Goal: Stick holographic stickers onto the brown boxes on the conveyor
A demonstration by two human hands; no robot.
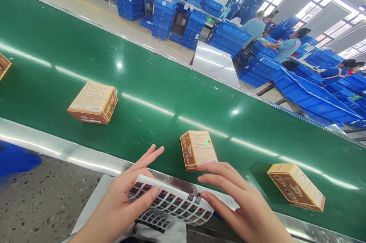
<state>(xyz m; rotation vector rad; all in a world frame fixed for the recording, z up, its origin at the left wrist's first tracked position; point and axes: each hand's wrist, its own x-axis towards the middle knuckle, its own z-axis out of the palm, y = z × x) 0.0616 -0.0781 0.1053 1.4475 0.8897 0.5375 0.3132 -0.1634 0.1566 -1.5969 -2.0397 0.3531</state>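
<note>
My left hand (134, 193) grips a sheet of stickers (174, 203), its thumb on top and two fingers stretched out beyond. Small dark stickers run in rows on the white, curved sheet. At the sheet's right edge is my right hand (237, 193), thumb tip beside a sticker (197, 198) that looks partly lifted. Its thumb and fingers are apart. Just beyond the right fingertips a brown and cream box (201, 147) lies on the green conveyor belt (148, 128), with a small green shiny mark on its top face.
Another box (94, 100) lies left on the belt, a third (296, 186) to the right, and part of one more (4, 66) at the left edge. A metal rail (71, 157) borders the belt. Across the aisle stand stacked blue crates (164, 16) and several people (288, 47).
</note>
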